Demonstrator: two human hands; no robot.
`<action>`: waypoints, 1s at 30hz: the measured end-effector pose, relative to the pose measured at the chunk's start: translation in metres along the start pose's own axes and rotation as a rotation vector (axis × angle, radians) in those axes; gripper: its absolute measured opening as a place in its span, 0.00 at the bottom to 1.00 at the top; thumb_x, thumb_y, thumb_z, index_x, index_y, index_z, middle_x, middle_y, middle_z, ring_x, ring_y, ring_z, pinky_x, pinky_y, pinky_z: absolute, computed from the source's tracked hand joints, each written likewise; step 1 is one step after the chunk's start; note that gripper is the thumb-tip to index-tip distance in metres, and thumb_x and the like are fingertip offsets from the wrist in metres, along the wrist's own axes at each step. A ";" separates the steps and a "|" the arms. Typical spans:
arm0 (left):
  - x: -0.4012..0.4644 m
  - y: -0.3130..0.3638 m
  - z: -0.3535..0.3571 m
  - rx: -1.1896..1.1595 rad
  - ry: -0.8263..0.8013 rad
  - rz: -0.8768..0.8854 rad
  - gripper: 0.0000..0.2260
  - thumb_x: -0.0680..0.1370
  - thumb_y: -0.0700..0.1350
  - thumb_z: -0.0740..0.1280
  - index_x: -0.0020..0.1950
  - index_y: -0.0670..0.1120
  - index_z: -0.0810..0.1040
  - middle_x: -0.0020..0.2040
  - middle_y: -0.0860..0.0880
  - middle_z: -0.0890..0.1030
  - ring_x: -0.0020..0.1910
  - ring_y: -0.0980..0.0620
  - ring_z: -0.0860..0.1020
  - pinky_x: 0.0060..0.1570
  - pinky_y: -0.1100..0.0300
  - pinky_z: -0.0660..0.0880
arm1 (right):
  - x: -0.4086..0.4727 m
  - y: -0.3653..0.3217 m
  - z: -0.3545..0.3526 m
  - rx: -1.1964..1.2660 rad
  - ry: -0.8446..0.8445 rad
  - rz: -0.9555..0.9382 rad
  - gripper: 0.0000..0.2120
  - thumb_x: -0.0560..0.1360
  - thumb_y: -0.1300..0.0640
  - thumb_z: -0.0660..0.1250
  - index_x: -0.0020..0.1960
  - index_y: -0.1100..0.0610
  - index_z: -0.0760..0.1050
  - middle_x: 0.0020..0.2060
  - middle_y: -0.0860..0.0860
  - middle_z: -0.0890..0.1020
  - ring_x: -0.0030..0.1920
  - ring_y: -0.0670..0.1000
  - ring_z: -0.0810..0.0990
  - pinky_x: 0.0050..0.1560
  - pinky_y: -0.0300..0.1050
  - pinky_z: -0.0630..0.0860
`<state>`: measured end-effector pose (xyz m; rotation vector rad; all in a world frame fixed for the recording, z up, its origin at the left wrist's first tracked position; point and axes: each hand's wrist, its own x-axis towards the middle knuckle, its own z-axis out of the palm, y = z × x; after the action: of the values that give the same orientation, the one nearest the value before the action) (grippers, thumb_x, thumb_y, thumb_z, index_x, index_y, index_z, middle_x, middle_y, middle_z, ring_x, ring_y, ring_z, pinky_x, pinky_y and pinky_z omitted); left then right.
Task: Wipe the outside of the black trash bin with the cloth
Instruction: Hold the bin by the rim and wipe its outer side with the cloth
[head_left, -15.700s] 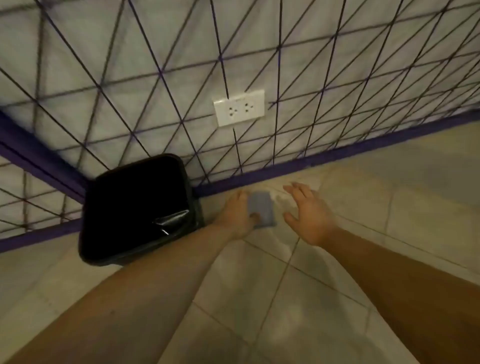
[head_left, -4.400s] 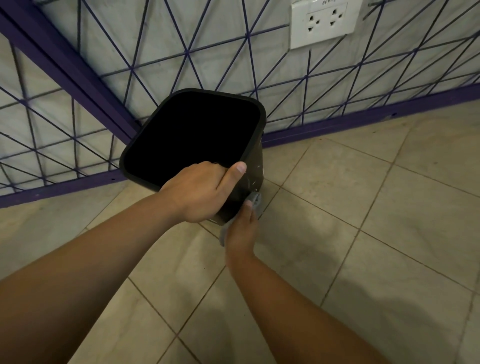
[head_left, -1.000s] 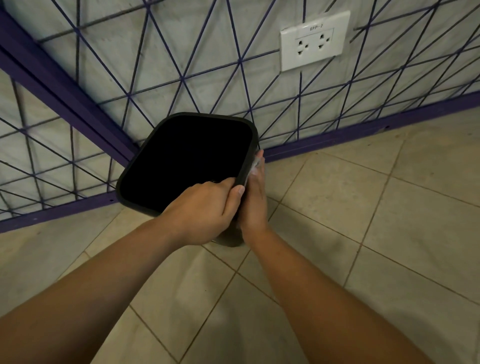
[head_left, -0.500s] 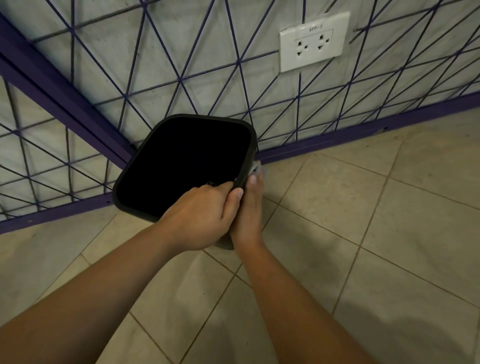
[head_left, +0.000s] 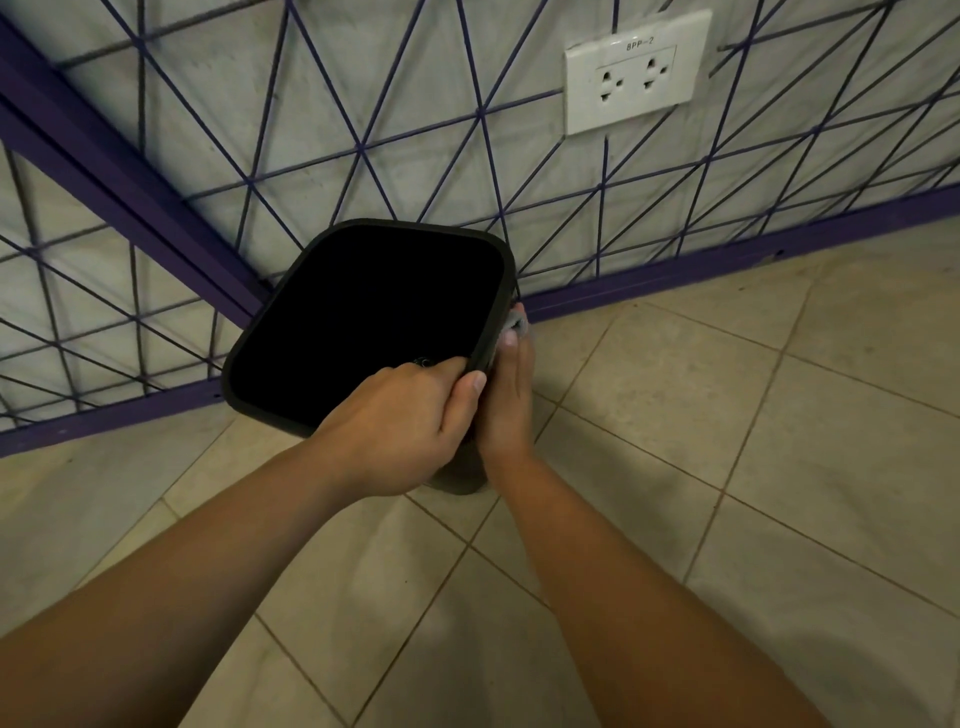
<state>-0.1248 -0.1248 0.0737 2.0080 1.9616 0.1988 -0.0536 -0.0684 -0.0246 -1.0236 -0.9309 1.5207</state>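
Mid-frame, left hand (head_left: 400, 426) grips the black bin (head_left: 363, 322) rim; right hand (head_left: 506, 400) presses the mostly hidden cloth (head_left: 517, 323) flat against its side.

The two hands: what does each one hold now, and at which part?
The left hand grips the black trash bin at its near rim. The right hand presses the cloth against the bin's right outer side.

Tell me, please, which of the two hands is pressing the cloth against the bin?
The right hand: it holds the cloth on the black bin's outer side, while the left hand grips the rim.
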 end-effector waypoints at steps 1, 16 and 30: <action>0.000 0.000 0.000 -0.007 -0.003 -0.002 0.19 0.82 0.57 0.48 0.49 0.48 0.74 0.33 0.51 0.77 0.32 0.51 0.77 0.37 0.50 0.74 | 0.002 0.000 0.000 0.008 0.002 0.004 0.24 0.88 0.50 0.50 0.82 0.56 0.59 0.81 0.55 0.62 0.82 0.52 0.60 0.83 0.55 0.58; 0.001 -0.003 0.002 -0.018 0.011 0.040 0.13 0.84 0.54 0.50 0.44 0.54 0.70 0.32 0.54 0.74 0.29 0.55 0.74 0.33 0.57 0.67 | 0.004 0.001 -0.002 0.041 -0.040 -0.029 0.24 0.88 0.55 0.49 0.83 0.57 0.56 0.81 0.55 0.62 0.81 0.50 0.62 0.81 0.46 0.62; 0.002 -0.002 -0.001 -0.014 0.007 0.029 0.12 0.82 0.54 0.56 0.47 0.49 0.73 0.37 0.50 0.80 0.36 0.48 0.80 0.39 0.50 0.75 | -0.010 -0.010 0.000 -0.077 -0.052 0.035 0.35 0.78 0.38 0.50 0.83 0.47 0.56 0.83 0.47 0.59 0.84 0.48 0.54 0.84 0.56 0.52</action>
<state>-0.1272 -0.1230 0.0735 2.0300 1.9313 0.2262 -0.0491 -0.0769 -0.0136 -1.0645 -1.0199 1.5574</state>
